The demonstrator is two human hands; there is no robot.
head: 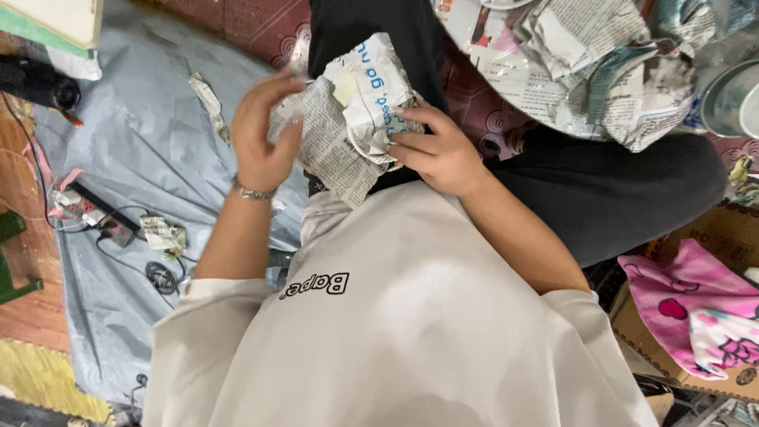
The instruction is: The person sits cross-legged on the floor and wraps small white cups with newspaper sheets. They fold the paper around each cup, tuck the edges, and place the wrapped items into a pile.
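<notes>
Head camera looks straight down, close.

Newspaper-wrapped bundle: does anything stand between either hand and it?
Nothing visible does. Both hands are already on the newspaper-wrapped bundle: the left hand grips its left edge, and the right hand presses fingers on its right side, over a white rim showing through the paper. The heap of wrapped items lies apart, upper right.

grey plastic sheet (150, 126) spread over floor on my left. black power strip (107, 223) with cable on it, crumpled paper scrap (164, 234) just beside. heap of newspaper-wrapped bundles (601, 71) on my right. pink patterned cloth (696, 308) draped over cardboard box (723, 233).
</notes>
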